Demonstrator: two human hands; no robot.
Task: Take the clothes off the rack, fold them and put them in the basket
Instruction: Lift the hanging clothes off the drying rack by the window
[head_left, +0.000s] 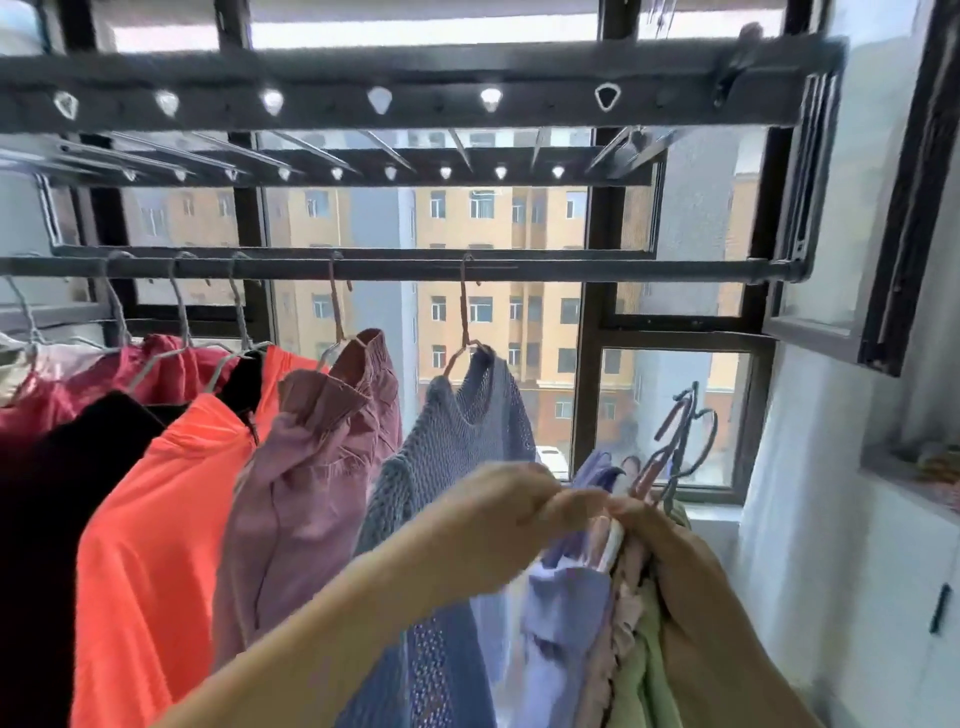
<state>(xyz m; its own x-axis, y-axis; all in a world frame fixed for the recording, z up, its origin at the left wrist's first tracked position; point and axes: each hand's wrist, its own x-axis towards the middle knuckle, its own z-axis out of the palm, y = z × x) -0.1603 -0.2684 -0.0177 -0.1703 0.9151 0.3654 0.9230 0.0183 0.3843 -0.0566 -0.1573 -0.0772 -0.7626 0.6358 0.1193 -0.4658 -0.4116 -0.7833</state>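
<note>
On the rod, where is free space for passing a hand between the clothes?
Bare rod runs from the grey-blue knitted sweater's hanger to the rod's right end. A narrower gap separates it from the mauve garment's hanger. Left of that, hangers crowd.

No lettering, label, brand mark or number can be read anywhere in this view: none on the clothes (156, 519) hanging from the rack (395, 270), none on the hangers (670, 452), none on the building (498, 249) beyond the window.
</note>
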